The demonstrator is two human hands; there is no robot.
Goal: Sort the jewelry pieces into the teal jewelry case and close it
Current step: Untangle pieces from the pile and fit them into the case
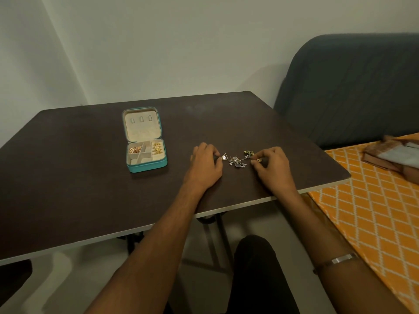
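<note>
I see my left hand (205, 165) and right hand (273, 166) pinching at loose jewelry (237, 160) on the dark table (90, 177), right of the open teal case (145, 141).

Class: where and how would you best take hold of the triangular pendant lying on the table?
Pinch the triangular pendant by its thin frame edge, coming from above and the left, probably with the left hand beside it. It lies flat, with tangled pieces to its right.

Teal case (147, 167), orange lattice-patterned cloth (371, 200)
</note>
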